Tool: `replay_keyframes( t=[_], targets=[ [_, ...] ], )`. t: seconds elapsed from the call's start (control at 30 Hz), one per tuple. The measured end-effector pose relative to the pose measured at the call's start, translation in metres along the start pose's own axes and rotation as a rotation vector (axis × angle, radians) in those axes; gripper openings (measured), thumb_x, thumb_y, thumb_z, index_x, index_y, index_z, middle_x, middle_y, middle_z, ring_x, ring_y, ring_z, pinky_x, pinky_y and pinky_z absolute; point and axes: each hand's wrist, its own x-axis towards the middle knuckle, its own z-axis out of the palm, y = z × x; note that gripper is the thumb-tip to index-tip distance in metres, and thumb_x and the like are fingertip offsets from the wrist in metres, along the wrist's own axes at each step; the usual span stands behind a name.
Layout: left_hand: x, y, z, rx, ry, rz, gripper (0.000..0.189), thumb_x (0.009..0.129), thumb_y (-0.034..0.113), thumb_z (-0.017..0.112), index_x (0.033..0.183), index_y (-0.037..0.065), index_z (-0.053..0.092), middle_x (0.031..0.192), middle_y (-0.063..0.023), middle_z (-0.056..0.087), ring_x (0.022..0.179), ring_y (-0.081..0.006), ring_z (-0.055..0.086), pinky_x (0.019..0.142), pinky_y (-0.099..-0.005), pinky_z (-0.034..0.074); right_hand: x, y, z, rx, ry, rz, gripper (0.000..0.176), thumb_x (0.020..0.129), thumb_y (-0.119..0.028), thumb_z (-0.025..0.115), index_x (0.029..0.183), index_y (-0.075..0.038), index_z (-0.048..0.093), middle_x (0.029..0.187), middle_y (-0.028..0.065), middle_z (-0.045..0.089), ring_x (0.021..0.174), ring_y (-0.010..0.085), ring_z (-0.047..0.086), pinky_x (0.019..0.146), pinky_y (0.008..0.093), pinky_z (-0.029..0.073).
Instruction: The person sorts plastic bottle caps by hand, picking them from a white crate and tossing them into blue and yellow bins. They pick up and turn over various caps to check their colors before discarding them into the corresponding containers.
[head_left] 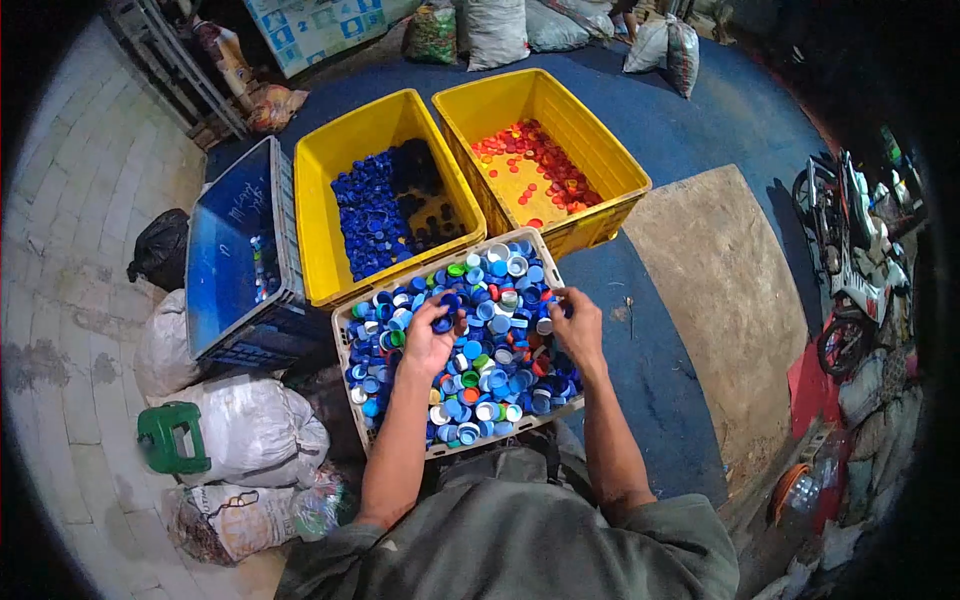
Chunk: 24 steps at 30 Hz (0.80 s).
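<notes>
A light-coloured crate in front of me is full of mixed bottle caps, mostly blue, with white, green and red ones. Over its left half, my left hand is closed on dark blue caps. My right hand is above the crate's right side, fingers pinched on a small blue cap. Beyond the crate stand a yellow bin holding dark blue caps and another yellow bin with red and orange caps.
At the left stands a blue bin with a few caps inside. White sacks and a green plastic container lie near it. Brown sheeting covers floor at the right, with a motorcycle beyond. More sacks line the back.
</notes>
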Motion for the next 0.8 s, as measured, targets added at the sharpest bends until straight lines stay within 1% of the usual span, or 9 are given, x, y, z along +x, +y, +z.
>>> replay_keyframes(
  t=[0.03,0.2,0.23,0.37,0.47,0.6,0.63,0.73,0.8],
  targets=[
    [-0.009,0.002,-0.004,-0.036,0.032,-0.005,0.03,0.085,0.001,0.049,0.113,0.002,0.058,0.098,-0.0112,0.062,0.087,-0.0237,0.062,0.076,-0.0363,0.054,0.009,0.0,0.001,-0.032,-0.039,-0.014,0.028,0.079,-0.019,0.068,0.101,-0.002,0.067,0.088,0.0203,0.065,0.083,0.0365,0.063,0.075,0.0439,0.049],
    [-0.05,0.006,-0.017,-0.152,-0.05,0.008,0.033,0.089,0.016,0.051,0.116,-0.002,0.057,0.11,-0.0174,0.062,0.096,-0.0293,0.063,0.084,-0.04,0.053,0.033,-0.004,0.018,-0.252,-0.2,-0.058,0.03,0.078,-0.021,0.07,0.1,-0.002,0.067,0.092,0.0204,0.065,0.087,0.0387,0.062,0.078,0.0461,0.049],
    [-0.055,0.006,-0.018,-0.171,-0.048,0.013,0.034,0.089,0.016,0.051,0.117,-0.003,0.056,0.11,-0.0178,0.062,0.096,-0.0295,0.063,0.085,-0.0399,0.053,0.033,-0.003,0.024,-0.306,-0.193,-0.074,0.026,0.078,-0.019,0.069,0.097,-0.001,0.066,0.096,0.0214,0.065,0.089,0.04,0.062,0.079,0.0475,0.049],
    [-0.073,0.008,-0.021,-0.228,0.001,0.049,0.033,0.091,0.017,0.052,0.115,-0.006,0.055,0.113,-0.0194,0.061,0.102,-0.0315,0.06,0.091,-0.0401,0.051,0.029,-0.005,0.038,-0.338,-0.113,-0.072,0.02,0.078,-0.014,0.066,0.092,0.0,0.062,0.095,0.0215,0.064,0.088,0.0403,0.061,0.078,0.0484,0.049],
    [-0.083,0.008,-0.023,-0.24,0.006,0.068,0.031,0.091,0.017,0.053,0.113,-0.006,0.056,0.112,-0.0195,0.061,0.103,-0.0312,0.06,0.092,-0.0403,0.051,0.027,-0.004,0.042,-0.268,-0.065,-0.056,0.022,0.076,-0.017,0.07,0.09,-0.001,0.063,0.09,0.0201,0.065,0.086,0.0377,0.063,0.074,0.0438,0.05],
    [-0.094,0.008,-0.025,-0.279,0.074,0.088,0.031,0.091,0.016,0.052,0.113,-0.006,0.055,0.109,-0.019,0.061,0.102,-0.0314,0.06,0.094,-0.0427,0.049,0.021,-0.016,0.038,0.033,0.071,0.048,0.021,0.077,-0.015,0.071,0.09,0.0,0.062,0.08,0.0137,0.065,0.073,0.0258,0.063,0.071,0.0379,0.05],
    [-0.096,0.008,-0.026,-0.287,0.094,0.091,0.031,0.091,0.016,0.052,0.114,-0.005,0.055,0.109,-0.0189,0.061,0.101,-0.0316,0.06,0.095,-0.0432,0.049,0.018,-0.013,0.041,0.12,0.061,0.02,0.022,0.079,-0.012,0.068,0.098,-0.002,0.062,0.08,0.0073,0.063,0.068,0.0195,0.06,0.066,0.0346,0.05],
    [-0.101,0.008,-0.028,-0.298,0.083,0.076,0.033,0.09,0.017,0.053,0.115,-0.005,0.053,0.108,-0.0193,0.061,0.101,-0.0319,0.059,0.096,-0.0436,0.048,-0.006,-0.046,0.033,0.757,-0.194,0.382,0.024,0.082,-0.011,0.063,0.106,-0.006,0.061,0.089,0.0063,0.063,0.075,0.0204,0.063,0.058,0.0329,0.048],
    [-0.101,0.005,-0.032,-0.307,0.076,0.064,0.034,0.09,0.017,0.053,0.116,-0.004,0.052,0.109,-0.02,0.06,0.102,-0.0319,0.059,0.095,-0.0432,0.048,-0.026,-0.067,0.031,1.028,-0.366,0.536,0.03,0.084,-0.009,0.058,0.115,-0.009,0.059,0.089,0.0033,0.059,0.07,0.0178,0.06,0.056,0.0286,0.047]
  ],
)
